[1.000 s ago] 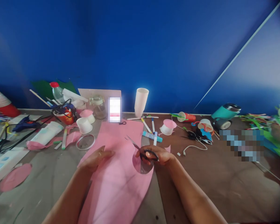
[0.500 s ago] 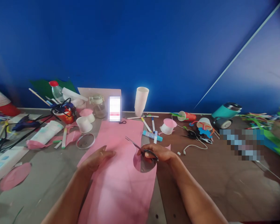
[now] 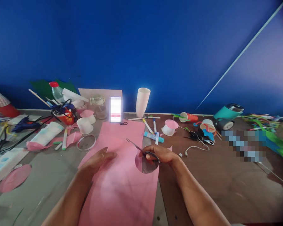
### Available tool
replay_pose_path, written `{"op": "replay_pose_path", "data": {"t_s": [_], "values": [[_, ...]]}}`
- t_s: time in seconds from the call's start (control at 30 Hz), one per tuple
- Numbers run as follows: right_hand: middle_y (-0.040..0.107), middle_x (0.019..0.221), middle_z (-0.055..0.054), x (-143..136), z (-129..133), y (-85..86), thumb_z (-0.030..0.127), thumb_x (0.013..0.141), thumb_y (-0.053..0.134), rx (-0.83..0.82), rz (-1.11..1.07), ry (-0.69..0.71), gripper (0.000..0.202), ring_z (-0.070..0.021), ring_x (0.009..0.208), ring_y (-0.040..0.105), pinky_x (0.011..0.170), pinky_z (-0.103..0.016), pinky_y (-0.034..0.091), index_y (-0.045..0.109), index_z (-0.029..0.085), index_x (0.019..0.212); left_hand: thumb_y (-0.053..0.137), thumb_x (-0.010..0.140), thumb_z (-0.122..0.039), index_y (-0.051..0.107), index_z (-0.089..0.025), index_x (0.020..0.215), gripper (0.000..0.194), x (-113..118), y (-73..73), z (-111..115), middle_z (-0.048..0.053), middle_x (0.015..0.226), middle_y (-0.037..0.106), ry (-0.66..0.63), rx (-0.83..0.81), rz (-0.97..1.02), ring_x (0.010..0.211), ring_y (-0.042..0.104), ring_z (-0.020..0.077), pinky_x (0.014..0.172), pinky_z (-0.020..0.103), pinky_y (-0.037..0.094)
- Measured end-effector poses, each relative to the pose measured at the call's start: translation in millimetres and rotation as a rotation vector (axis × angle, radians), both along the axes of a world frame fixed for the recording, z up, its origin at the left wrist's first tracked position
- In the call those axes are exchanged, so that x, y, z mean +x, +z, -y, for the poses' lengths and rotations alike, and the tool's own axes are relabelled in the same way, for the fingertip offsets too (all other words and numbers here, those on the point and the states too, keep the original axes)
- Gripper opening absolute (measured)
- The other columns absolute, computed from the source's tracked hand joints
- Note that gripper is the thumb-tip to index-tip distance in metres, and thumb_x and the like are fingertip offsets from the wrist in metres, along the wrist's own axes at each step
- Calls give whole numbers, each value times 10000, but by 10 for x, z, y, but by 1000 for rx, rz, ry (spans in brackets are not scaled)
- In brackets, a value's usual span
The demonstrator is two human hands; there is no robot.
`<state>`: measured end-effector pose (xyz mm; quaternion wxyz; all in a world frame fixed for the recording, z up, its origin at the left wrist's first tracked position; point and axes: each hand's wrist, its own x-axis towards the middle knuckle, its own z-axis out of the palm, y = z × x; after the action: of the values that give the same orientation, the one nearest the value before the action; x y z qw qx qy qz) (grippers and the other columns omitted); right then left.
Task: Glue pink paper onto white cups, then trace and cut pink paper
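Observation:
A long sheet of pink paper (image 3: 118, 185) lies lengthwise in front of me, with a round hole cut out near its right edge. My left hand (image 3: 100, 159) rests on the sheet's left side, fingers stretched out and nothing in its grasp. Over the hole, my right hand (image 3: 155, 153) is closed around the handles of dark scissors (image 3: 136, 145). Their blades point up and left above the paper, with the tips slightly apart.
A lit phone (image 3: 115, 110) stands behind the sheet beside a white paper cup stack (image 3: 142, 102). Markers and a blue glue stick (image 3: 153, 137) lie at its right. Leftward are a tape ring (image 3: 86, 142) and power strip (image 3: 4, 166); rightward, a teal tumbler (image 3: 227, 114).
Almost nothing differs. Both hands and the scissors hold the same place over the pink paper.

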<state>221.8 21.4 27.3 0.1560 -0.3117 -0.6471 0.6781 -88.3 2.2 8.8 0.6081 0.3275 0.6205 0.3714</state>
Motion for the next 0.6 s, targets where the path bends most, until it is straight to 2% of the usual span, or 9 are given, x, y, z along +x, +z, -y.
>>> {"op": "replay_pose_path", "data": {"t_s": [0.17,0.37,0.47,0.6], "values": [[525,595,34,-3,3,9,703,731,676,6,-5,-4,656,-103,560,420,530,-234,308,700,128,1046,869,567,-201,623,-132,1192,676,19,49,2,196,1196,699,38,-49,-96,1306,524,360,1103,420,401],[526,599,35,6,2,-1,693,741,678,11,2,-6,653,-100,558,425,534,-233,315,695,120,1054,883,554,-226,593,-164,1211,721,18,45,0,172,1250,677,41,-86,-100,1246,580,349,1089,433,414],[521,591,41,14,-1,-1,684,739,688,14,17,-9,645,-100,547,424,537,-238,323,692,120,1051,876,572,-250,601,-144,1202,695,-18,-10,-13,199,1287,650,13,-71,-108,1265,565,352,1090,439,418],[506,570,49,31,-5,17,696,734,683,33,37,3,660,-95,530,413,528,-237,318,692,116,1047,878,556,-368,639,-138,1134,666,-62,-70,-30,222,1403,553,-92,-42,-183,1374,444,358,1139,434,352]]}}
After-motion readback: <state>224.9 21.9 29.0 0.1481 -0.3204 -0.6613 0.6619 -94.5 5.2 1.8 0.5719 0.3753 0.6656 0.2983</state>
